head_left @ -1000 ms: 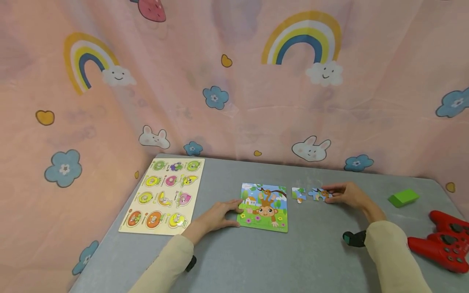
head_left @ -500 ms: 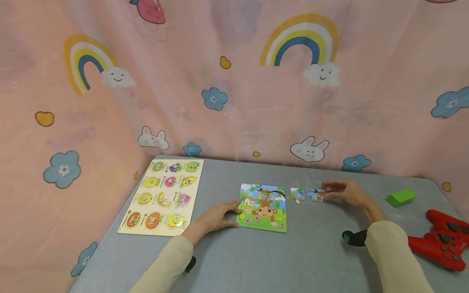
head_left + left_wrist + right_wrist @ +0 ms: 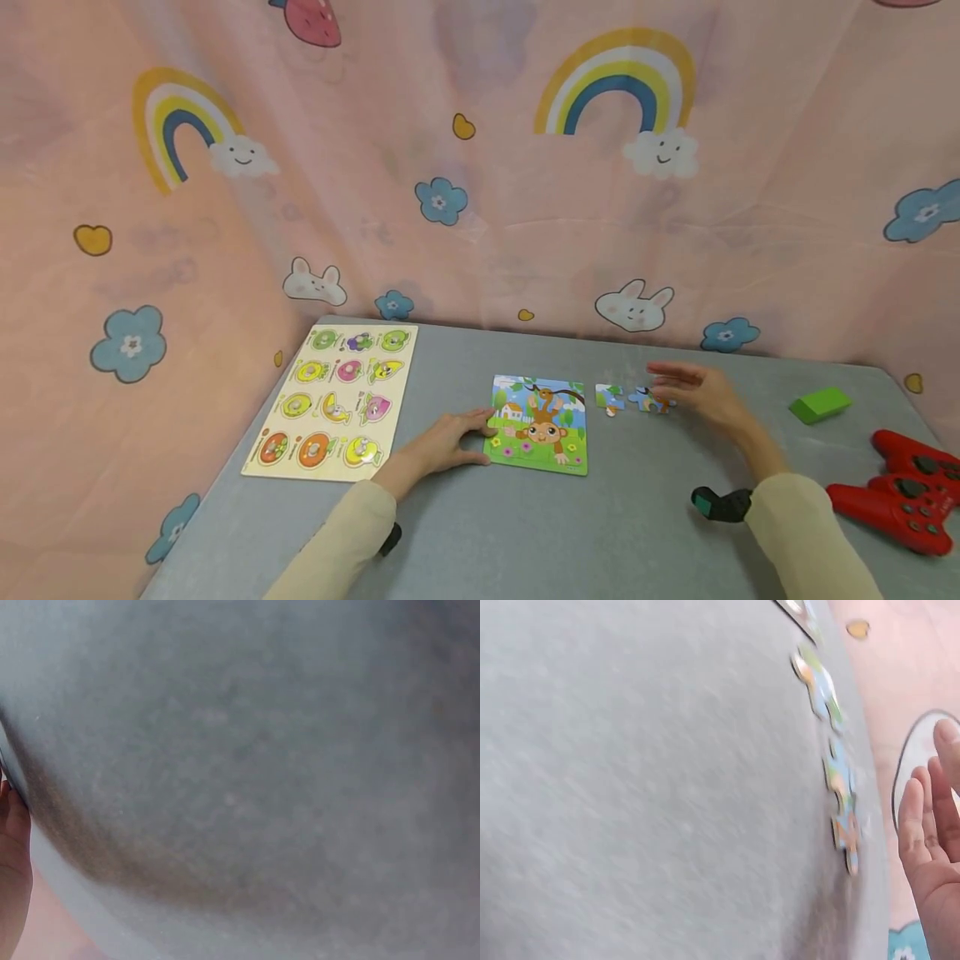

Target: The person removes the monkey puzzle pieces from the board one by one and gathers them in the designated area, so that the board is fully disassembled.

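Note:
A square jigsaw puzzle [image 3: 536, 442] with a monkey picture lies flat on the grey table. My left hand [image 3: 446, 442] rests at its left edge, fingers extended along the side and thumb by the lower corner. To the puzzle's right lies a loose jigsaw piece [image 3: 609, 397]. Beside that, several joined-looking jigsaw pieces [image 3: 645, 398] lie partly hidden under my right hand [image 3: 701, 396]. In the right wrist view the right hand [image 3: 930, 847] is raised off the pieces [image 3: 840, 776], its fingers fairly straight with nothing between them.
A cream fruit peg board [image 3: 330, 408] lies at the left of the table. On the right are a green block [image 3: 821, 405] and a red game controller [image 3: 900, 496]. A pink patterned curtain [image 3: 480, 250] hangs behind the table's back edge.
My right hand has let go of the jigsaw pieces at the right and lifted slightly up and left over them. The left hand and the monkey puzzle have stayed put.

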The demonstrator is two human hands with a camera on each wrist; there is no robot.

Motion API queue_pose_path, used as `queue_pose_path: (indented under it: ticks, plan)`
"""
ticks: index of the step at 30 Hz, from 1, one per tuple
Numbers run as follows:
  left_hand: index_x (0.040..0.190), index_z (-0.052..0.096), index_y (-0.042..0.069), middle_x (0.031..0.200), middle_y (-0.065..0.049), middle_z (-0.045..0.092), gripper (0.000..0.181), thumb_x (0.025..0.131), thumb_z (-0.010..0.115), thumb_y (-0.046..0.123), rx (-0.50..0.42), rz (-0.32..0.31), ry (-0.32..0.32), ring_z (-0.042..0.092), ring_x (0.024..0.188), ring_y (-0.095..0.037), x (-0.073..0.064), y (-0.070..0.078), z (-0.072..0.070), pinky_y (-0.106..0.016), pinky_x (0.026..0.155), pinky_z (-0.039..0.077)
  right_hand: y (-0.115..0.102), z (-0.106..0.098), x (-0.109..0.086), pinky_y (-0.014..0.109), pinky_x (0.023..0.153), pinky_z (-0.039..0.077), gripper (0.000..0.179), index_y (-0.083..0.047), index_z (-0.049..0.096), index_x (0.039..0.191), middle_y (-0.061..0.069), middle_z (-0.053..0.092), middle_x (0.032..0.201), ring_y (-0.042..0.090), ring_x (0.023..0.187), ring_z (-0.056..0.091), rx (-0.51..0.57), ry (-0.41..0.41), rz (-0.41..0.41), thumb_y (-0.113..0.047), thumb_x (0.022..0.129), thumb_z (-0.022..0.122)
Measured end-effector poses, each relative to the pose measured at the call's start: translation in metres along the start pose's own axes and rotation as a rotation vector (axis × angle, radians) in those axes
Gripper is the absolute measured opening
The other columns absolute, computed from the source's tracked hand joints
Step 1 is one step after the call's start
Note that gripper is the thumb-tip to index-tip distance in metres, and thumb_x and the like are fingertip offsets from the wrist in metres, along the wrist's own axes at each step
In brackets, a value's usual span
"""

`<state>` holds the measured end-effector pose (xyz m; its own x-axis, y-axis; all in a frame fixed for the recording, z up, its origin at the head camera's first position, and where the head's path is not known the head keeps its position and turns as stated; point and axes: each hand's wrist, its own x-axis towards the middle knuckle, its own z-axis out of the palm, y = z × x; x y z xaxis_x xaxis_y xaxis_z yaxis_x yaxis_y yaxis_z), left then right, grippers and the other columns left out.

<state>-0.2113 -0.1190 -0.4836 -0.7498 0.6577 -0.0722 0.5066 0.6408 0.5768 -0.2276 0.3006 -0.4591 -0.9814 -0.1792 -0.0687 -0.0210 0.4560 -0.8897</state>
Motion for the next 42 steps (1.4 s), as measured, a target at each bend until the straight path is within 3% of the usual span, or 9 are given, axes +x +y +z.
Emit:
queue_pose_path:
  ticks: [11, 15, 21, 27, 31, 37, 42]
  plan:
    - [0.127, 0.063, 0.009, 0.15, -0.004, 0.038, 0.046, 0.086, 0.072, 0.027, -0.006, 0.007, -0.003, 0.032, 0.14, -0.022, -0.001, 0.002, -0.001, -0.039, 0.112, 0.03, 0.005, 0.042, -0.005, 0.01, 0.083, 0.047, 0.052, 0.006, 0.052, 0.132, 0.027, 0.051, 0.134, -0.002, 0.105, 0.059, 0.134, 0.049, -0.071, -0.018, 0.089, 0.07]
    - [0.127, 0.063, 0.009, 0.15, -0.004, 0.038, 0.046, 0.086, 0.072, 0.027, -0.007, 0.002, -0.001, 0.031, 0.14, -0.021, -0.001, 0.001, -0.001, -0.038, 0.112, 0.03, 0.001, 0.055, -0.006, 0.009, 0.083, 0.046, 0.051, 0.005, 0.054, 0.131, 0.025, 0.055, 0.131, 0.002, 0.105, 0.059, 0.137, 0.059, -0.091, -0.018, 0.088, 0.07]
    - [0.126, 0.063, 0.008, 0.15, -0.005, 0.038, 0.045, 0.086, 0.072, 0.027, -0.007, 0.002, 0.0, 0.032, 0.14, -0.021, -0.001, 0.001, -0.001, -0.039, 0.112, 0.03, -0.005, 0.076, -0.004, 0.012, 0.083, 0.048, 0.049, 0.007, 0.056, 0.128, 0.026, 0.057, 0.127, 0.015, 0.106, 0.062, 0.2, 0.003, -0.122, -0.013, 0.086, 0.072]
    - [0.126, 0.063, 0.009, 0.15, -0.005, 0.039, 0.045, 0.086, 0.072, 0.027, -0.008, 0.003, 0.001, 0.033, 0.139, -0.022, 0.0, 0.002, -0.001, -0.04, 0.112, 0.031, -0.008, 0.093, 0.004, 0.015, 0.081, 0.051, 0.047, 0.012, 0.055, 0.126, 0.031, 0.057, 0.121, 0.008, 0.1, 0.063, 0.264, -0.012, -0.132, -0.003, 0.085, 0.071]
    - [0.127, 0.063, 0.009, 0.15, -0.005, 0.039, 0.046, 0.086, 0.072, 0.028, -0.007, -0.001, -0.001, 0.033, 0.139, -0.021, -0.001, 0.002, -0.001, -0.041, 0.112, 0.031, -0.013, 0.101, 0.01, 0.016, 0.078, 0.052, 0.045, 0.012, 0.056, 0.124, 0.03, 0.059, 0.118, 0.014, 0.097, 0.064, 0.239, -0.004, -0.135, -0.002, 0.084, 0.071]
    - [0.128, 0.062, 0.009, 0.15, -0.005, 0.038, 0.046, 0.087, 0.072, 0.028, -0.011, -0.005, -0.005, 0.032, 0.14, -0.021, -0.001, 0.002, 0.0, -0.04, 0.112, 0.03, -0.016, 0.11, 0.02, 0.019, 0.069, 0.053, 0.041, 0.013, 0.061, 0.117, 0.025, 0.064, 0.1, 0.011, 0.081, 0.062, 0.152, -0.031, -0.197, 0.003, 0.079, 0.074]
    - [0.128, 0.062, 0.01, 0.15, -0.005, 0.037, 0.046, 0.087, 0.071, 0.028, -0.016, -0.007, -0.007, 0.031, 0.14, -0.021, -0.001, 0.001, -0.001, -0.04, 0.112, 0.03, -0.019, 0.114, 0.024, 0.019, 0.064, 0.053, 0.041, 0.013, 0.063, 0.114, 0.019, 0.063, 0.091, 0.011, 0.075, 0.059, 0.069, -0.026, -0.191, 0.006, 0.076, 0.076]
